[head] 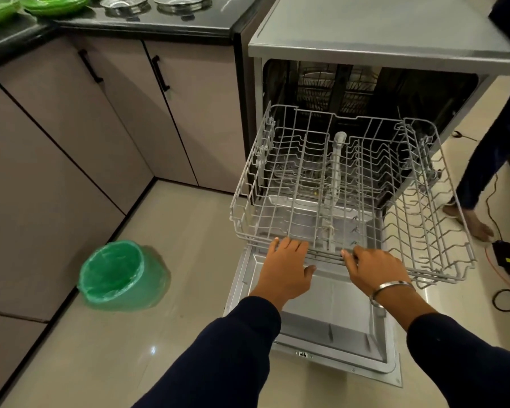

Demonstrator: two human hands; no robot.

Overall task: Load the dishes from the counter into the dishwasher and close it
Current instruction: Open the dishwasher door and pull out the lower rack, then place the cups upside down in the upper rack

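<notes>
1. Dishwasher [395, 36] open; door [321, 319] folded down flat, inner side up.
2. Wire rack [336, 178] pulled out over the door, no dishes in it. Grey spray arm [337, 160] runs down its middle.
3. Left hand [286, 269] on rack's front rail, L of centre: fingers curled over the top wire, thumb out to the side, gripping it.
4. Right hand [371, 269] on same front rail, R of centre, fingertips hooked round the wire. Metal bangle [392, 290] on that wrist. Both arms in dark sleeves.
5. Dishes on the bench [159, 23], top L, well apart from the rack: green plates [53, 2] at far L, steel plates [127, 2] just beside them, more steel [183, 1] further R. Only partly in frame.
6. Cabinets [115, 113] under bench, black handles.
7. Green-lined bin [115, 272] on floor, L of the door.
8. Second person's leg and bare foot [471, 222] at R edge, near the rack's R side. Black box [505, 254] w/ cables on floor by the foot.
</notes>
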